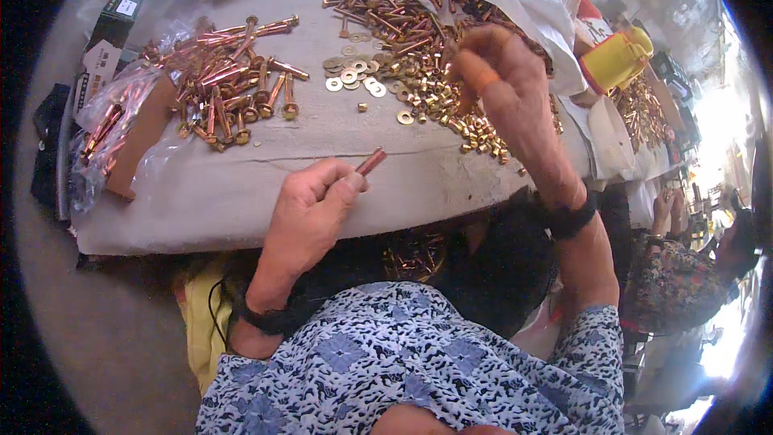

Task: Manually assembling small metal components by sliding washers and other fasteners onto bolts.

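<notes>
My left hand (310, 205) is closed near the front of the table and pinches a short copper-coloured metal sleeve (371, 161), which points up and to the right. My right hand (503, 72) is over the right side of the pile, and motion smears its fingers. Orange covering wraps at least one of those fingers; whether anything is held cannot be made out. Beneath and beside it lie small gold nuts (483, 135). Flat washers (349, 76) are scattered left of the nuts. Thin copper-coloured bolts (382, 12) are heaped behind them.
Thicker anchor bolts (241, 101) form a heap at left, beside a brown cardboard piece (141, 141) and a clear plastic bag (101, 129). White plastic sheeting (523, 0) covers the back right. A yellow container (616, 60) stands at right; another person (672, 282) sits beyond.
</notes>
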Motion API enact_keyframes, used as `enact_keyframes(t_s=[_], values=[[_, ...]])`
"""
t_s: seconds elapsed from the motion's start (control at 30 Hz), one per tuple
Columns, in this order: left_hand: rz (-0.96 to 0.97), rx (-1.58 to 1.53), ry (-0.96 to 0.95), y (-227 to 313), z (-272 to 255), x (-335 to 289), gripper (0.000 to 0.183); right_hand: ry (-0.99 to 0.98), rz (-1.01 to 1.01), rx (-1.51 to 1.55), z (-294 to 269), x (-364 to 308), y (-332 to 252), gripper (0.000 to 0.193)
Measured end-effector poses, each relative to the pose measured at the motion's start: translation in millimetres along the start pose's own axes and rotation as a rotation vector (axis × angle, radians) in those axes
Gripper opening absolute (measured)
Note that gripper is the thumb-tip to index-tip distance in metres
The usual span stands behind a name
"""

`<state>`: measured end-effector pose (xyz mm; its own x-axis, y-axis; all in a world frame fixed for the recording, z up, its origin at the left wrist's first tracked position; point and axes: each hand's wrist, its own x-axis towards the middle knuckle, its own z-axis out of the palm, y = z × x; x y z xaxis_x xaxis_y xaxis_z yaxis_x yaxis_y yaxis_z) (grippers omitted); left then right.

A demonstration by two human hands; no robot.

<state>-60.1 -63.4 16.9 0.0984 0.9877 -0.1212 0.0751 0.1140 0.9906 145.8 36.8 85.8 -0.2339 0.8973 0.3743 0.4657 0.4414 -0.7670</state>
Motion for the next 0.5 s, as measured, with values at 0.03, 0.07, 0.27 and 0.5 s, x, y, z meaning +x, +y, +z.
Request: enact_keyframes(t_s=[0.03,0.07,0.27,0.5], values=[[0.011,-0.017,-0.019,-4.7,3.1,2.2,0.02,-0.04,-0.018,-0.024,1.3,-8.1,4.8,0.017],[0.015,0.025,-0.016,-4.0,6.6,2.9,0.02,-0.077,-0.036,-0.05,2.7,-17.6,8.5,0.017],[0.186,0.253,-0.005,-10.7,22.0,10.7,0.023,-0.179,0.083,0.158,19.5,-69.6,36.0,0.023],[0.218,0.474,0.048,-6.2,35.3,10.4,0.021,-0.106,0.023,0.134,27.8,-87.2,40.9,0.02]])
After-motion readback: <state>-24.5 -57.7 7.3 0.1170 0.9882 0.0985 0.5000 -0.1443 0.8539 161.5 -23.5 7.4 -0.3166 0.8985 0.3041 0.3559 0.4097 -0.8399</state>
